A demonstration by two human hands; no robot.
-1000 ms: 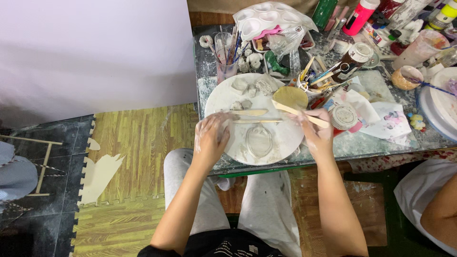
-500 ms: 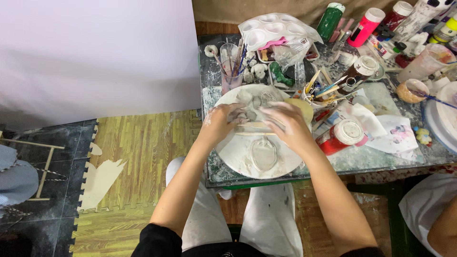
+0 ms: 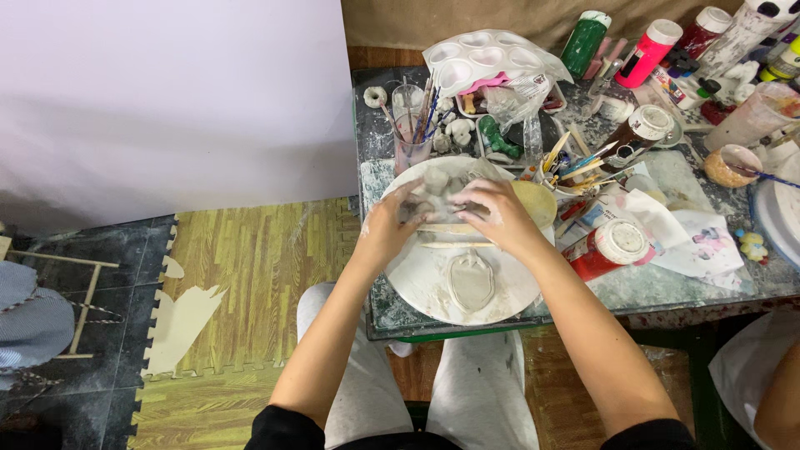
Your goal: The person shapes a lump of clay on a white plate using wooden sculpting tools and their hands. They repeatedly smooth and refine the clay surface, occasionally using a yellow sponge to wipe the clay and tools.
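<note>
A round white board (image 3: 433, 283) lies at the near edge of the table, smeared with grey clay. A flat, oval clay piece (image 3: 472, 279) sits on its near half. Small lumps of grey clay (image 3: 437, 178) lie on the far half. My left hand (image 3: 390, 223) and my right hand (image 3: 493, 210) meet over those lumps, fingers curled and touching the clay between them. Two thin wooden sticks (image 3: 454, 236) lie across the board just under my hands.
A cup of brushes (image 3: 410, 143), a white paint palette (image 3: 487, 58), paint bottles (image 3: 648, 42), a red-capped jar (image 3: 608, 248) and paper scraps crowd the table's far and right parts. Another person's arm (image 3: 779, 400) shows at the lower right. Foam floor mats (image 3: 242, 275) lie left.
Both hands moved from the sticks at the board's middle up to its far half and closed in on the clay lumps. The camera view shifted slightly.
</note>
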